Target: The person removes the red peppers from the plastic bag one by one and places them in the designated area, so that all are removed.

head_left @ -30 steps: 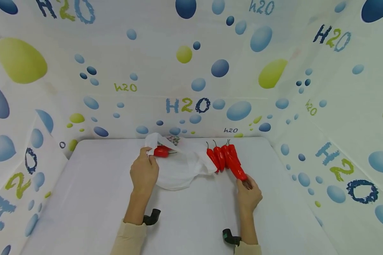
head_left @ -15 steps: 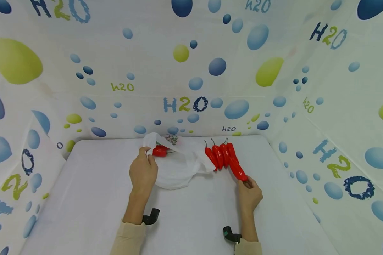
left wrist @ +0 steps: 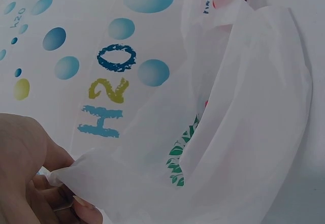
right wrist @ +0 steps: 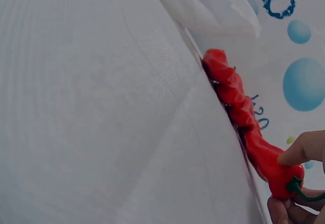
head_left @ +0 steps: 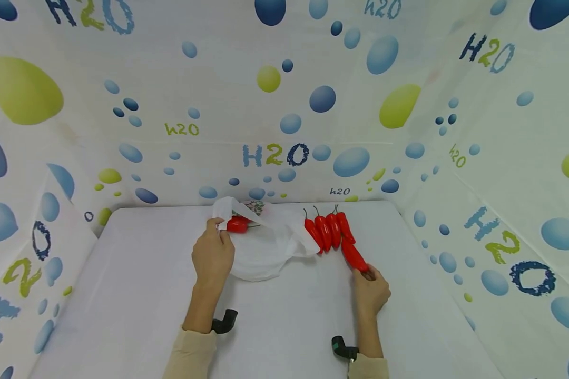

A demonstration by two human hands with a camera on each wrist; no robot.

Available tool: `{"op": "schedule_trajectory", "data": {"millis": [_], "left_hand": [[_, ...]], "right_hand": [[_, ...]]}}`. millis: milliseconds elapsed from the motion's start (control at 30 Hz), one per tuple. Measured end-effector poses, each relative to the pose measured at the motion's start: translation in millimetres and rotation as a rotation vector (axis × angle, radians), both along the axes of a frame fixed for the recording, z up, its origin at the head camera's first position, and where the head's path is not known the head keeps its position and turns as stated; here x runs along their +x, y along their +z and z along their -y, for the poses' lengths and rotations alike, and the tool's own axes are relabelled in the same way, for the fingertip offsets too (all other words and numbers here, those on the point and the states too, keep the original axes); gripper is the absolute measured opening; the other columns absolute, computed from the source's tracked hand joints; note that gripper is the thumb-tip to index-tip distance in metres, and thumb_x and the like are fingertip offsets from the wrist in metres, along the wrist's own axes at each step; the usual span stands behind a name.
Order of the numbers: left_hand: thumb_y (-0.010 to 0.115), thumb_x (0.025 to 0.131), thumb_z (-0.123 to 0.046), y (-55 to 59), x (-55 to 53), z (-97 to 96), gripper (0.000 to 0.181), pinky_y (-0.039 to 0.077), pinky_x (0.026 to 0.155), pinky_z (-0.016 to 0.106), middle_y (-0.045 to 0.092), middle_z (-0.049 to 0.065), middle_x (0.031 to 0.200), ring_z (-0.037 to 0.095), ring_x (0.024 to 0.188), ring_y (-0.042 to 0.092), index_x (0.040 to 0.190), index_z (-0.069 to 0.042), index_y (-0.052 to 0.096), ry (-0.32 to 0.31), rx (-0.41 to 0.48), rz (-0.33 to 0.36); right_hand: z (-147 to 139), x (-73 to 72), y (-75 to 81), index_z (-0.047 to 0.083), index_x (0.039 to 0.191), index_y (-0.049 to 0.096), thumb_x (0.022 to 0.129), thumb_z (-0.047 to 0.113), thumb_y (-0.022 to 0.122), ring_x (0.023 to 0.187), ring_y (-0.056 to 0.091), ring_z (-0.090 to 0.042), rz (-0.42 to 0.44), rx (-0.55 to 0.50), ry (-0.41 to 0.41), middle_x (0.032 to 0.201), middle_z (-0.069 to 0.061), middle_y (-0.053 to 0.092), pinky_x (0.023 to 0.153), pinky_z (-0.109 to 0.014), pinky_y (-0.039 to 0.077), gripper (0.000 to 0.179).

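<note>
In the head view my left hand [head_left: 212,258] pinches the edge of a white plastic bag [head_left: 261,266]. A red pepper [head_left: 237,225] with a green stem shows at the bag's mouth beside my fingertips. The left wrist view shows the bag [left wrist: 254,107] with a green leaf print, its edge gathered between thumb and fingers. My right hand [head_left: 372,292] holds another red pepper [head_left: 354,256] at its stem end, the tip pointing away toward a row of several red peppers [head_left: 323,231]. From the right wrist, its green stem [right wrist: 296,185] shows between thumb and fingers.
The bag's right corner reaches the leftmost pepper of the row. Behind the white table [head_left: 284,337] stands a white backdrop [head_left: 227,79] with blue and green drops and H2O lettering. Black mounts [head_left: 225,321] are worn on both wrists.
The right hand has drawn its pepper slightly toward me, so it overlaps the row less. The left hand keeps its hold on the bag edge. The head view has shifted a little.
</note>
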State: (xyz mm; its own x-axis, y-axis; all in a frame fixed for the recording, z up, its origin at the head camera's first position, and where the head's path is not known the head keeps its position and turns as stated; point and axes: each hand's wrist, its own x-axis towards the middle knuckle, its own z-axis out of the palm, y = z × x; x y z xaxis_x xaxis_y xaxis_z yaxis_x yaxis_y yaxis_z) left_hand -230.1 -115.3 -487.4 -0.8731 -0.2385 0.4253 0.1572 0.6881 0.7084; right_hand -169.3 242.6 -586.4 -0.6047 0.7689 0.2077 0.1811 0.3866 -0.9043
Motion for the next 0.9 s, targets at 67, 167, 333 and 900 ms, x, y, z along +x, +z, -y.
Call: {"op": "schedule_trajectory", "data": {"millis": [67,167,333,900], "left_hand": [[0.049,0.102,-0.008,0.2,0.0,0.8,0.032,0.033,0.042,0.034,0.047,0.008,0.056,0.024,0.045,0.039,0.13,0.002,0.061,0.002,0.002,0.002],[0.049,0.103,-0.009,-0.5,-0.1,1.7,0.032,0.032,0.041,0.033,0.046,0.007,0.056,0.023,0.045,0.039,0.13,0.003,0.061,-0.004,0.004,0.005],[0.048,0.103,-0.01,-1.8,-0.1,3.4,0.033,0.033,0.041,0.033,0.046,0.007,0.056,0.022,0.044,0.039,0.131,0.003,0.06,-0.001,0.007,0.01],[0.05,0.102,-0.009,1.1,0.8,9.5,0.033,0.035,0.042,0.033,0.049,0.007,0.055,0.023,0.044,0.042,0.13,0.002,0.062,0.026,0.019,-0.001]], "right_hand": [[1,0.3,0.7,-0.003,0.121,0.075,0.088,0.012,0.074,0.091,0.075,-0.034,0.013,0.0,0.008,0.103,-0.021,0.077,0.085,-0.047,0.052,0.036],[2,1.3,1.7,-0.005,0.121,0.074,0.088,0.012,0.074,0.091,0.073,-0.036,0.046,0.013,0.017,0.103,-0.023,0.076,0.084,-0.049,0.051,0.037],[5,2.4,2.5,-0.007,0.125,0.071,0.089,0.013,0.073,0.09,0.069,-0.036,0.104,0.033,0.032,0.103,-0.025,0.074,0.076,-0.043,0.05,0.041],[23,2.0,25.2,0.002,0.123,0.074,0.092,0.016,0.077,0.112,0.058,-0.039,0.019,0.058,0.037,0.125,-0.021,0.067,0.086,-0.052,0.049,0.034]]}}
